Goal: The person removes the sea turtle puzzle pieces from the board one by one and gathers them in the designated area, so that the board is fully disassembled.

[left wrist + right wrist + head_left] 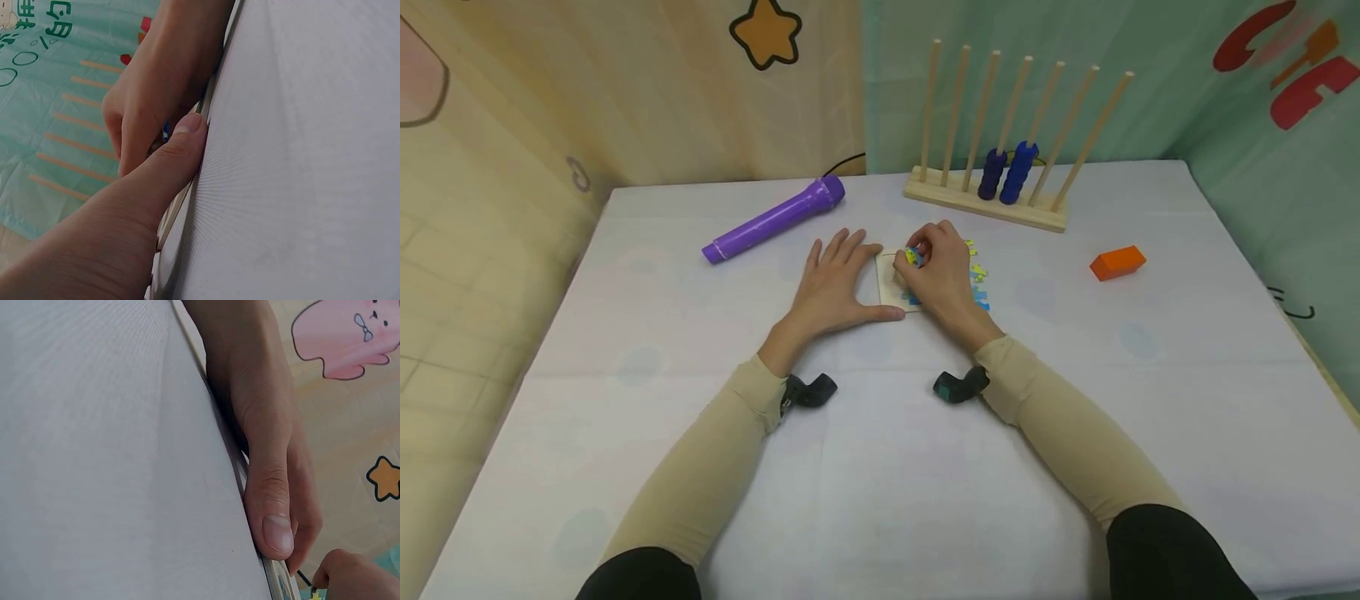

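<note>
A small pale wooden puzzle board (889, 292) lies on the white table, partly hidden under both hands. My left hand (833, 287) rests flat with its fingers spread, the thumb along the board's near left edge. In the left wrist view the left thumb (178, 147) presses at the board's rim. My right hand (942, 271) is over the board, pinching a yellow and blue puzzle piece (913, 257) between thumb and fingers. To the right of that hand, several blue and yellow puzzle pieces (978, 273) show; whether they lie on the board I cannot tell.
A purple toy microphone (775, 219) lies back left. Behind the board stands a wooden peg rack (985, 200) with tall rods and dark blue beads (1018, 173) on two of them. An orange block (1117, 262) sits to the right. Printed curtains hang behind the table (880, 483).
</note>
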Available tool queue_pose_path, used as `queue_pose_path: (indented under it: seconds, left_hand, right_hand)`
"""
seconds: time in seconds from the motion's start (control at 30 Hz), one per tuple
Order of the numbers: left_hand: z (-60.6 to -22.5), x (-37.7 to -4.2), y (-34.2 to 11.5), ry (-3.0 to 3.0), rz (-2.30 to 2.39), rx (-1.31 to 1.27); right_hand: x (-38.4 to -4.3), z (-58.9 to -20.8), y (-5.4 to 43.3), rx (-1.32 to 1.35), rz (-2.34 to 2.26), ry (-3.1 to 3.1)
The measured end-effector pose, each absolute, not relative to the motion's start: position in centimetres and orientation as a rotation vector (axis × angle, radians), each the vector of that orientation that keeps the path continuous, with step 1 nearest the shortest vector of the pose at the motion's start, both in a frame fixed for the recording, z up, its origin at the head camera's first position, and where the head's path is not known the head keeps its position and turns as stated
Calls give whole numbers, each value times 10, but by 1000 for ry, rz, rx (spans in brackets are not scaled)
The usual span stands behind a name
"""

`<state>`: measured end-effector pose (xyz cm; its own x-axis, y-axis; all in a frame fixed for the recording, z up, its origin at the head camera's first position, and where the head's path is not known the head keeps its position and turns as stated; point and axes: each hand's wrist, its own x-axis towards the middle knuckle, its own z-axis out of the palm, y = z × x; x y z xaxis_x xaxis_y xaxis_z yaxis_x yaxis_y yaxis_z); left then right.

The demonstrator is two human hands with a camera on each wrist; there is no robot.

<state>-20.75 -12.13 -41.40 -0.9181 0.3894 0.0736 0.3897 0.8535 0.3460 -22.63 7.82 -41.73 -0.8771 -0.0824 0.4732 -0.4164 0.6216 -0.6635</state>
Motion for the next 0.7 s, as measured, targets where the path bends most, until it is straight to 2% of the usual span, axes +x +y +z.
queue_pose_path:
  seconds: [0.7]
  left_hand:
    - [-414,-208,-121,-3029,-573,-625]
  right_hand:
    - [-225,-419,82,436,1198,-2433]
